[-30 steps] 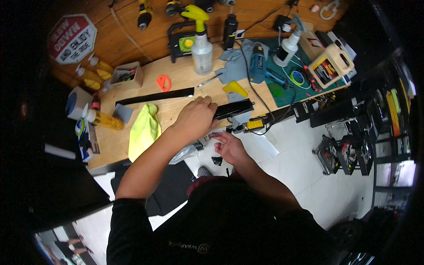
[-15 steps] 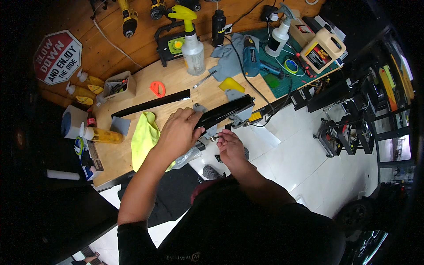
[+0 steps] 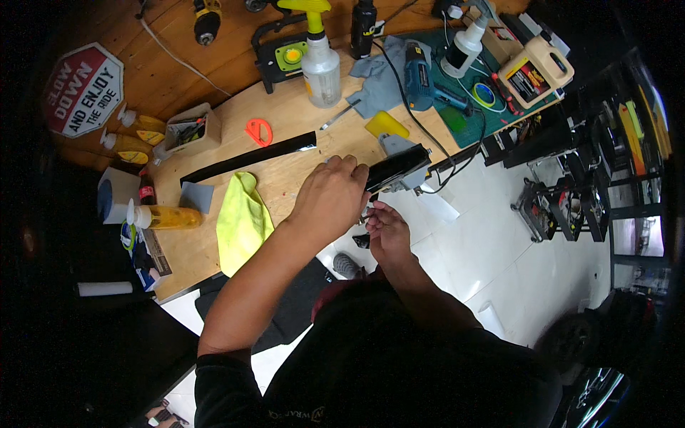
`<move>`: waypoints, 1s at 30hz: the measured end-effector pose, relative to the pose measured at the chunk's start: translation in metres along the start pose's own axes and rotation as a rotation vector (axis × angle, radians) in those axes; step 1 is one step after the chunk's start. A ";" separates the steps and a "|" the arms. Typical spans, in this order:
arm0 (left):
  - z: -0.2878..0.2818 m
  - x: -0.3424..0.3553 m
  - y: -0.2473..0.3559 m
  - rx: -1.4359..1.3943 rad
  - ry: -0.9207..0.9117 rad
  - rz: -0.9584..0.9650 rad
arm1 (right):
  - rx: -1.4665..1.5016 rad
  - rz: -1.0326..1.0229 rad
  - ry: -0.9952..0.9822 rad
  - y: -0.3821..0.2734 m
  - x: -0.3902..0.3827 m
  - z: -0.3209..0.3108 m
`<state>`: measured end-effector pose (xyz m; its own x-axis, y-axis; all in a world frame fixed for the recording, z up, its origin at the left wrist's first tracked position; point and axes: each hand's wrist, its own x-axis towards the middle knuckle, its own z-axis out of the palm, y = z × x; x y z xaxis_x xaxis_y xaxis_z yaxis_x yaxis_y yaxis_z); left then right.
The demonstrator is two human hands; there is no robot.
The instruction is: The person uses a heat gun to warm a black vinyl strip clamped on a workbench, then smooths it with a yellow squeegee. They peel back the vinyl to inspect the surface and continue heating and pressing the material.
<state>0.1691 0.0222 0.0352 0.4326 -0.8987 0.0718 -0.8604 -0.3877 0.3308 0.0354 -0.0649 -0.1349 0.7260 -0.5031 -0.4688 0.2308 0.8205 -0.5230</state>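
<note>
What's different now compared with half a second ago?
The person's left hand has shifted right along the long, glossy black part, covering more of it. The right hand remains below it, fingers bunched; whether they pinch anything is unclear. The neon-yellow cloth, thin black strip and orange-red looped tool lie as before on the pale wooden bench.

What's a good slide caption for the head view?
Left hand on a glossy black part at a wooden bench, right hand close by, yellow cloth nearby.
</note>
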 end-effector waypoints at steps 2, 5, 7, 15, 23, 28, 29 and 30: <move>0.001 0.000 0.000 -0.012 -0.037 -0.009 | -0.006 -0.009 0.026 0.003 -0.003 -0.002; 0.003 0.000 -0.004 -0.038 -0.029 -0.002 | -0.160 -0.120 0.068 0.001 -0.006 0.005; 0.005 -0.005 -0.006 -0.050 0.008 0.000 | -0.396 -0.291 0.057 -0.015 -0.009 0.014; -0.007 -0.004 -0.014 -0.309 0.028 0.023 | -1.052 0.183 -0.634 -0.002 -0.064 0.046; -0.001 0.003 -0.005 -0.144 -0.019 0.042 | -0.833 0.042 -0.465 -0.077 -0.055 0.021; -0.002 0.020 0.009 0.025 -0.105 0.040 | -1.085 0.221 -0.706 0.001 -0.051 0.025; 0.000 0.025 0.017 0.052 -0.124 0.047 | -0.962 0.322 -0.508 0.013 -0.032 0.003; 0.001 0.025 0.017 0.081 -0.132 0.036 | -0.821 0.321 -0.384 0.001 -0.026 0.001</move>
<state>0.1654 -0.0074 0.0421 0.3669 -0.9292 -0.0442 -0.8957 -0.3657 0.2530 0.0178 -0.0511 -0.1225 0.8719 -0.0447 -0.4876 -0.4355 0.3845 -0.8140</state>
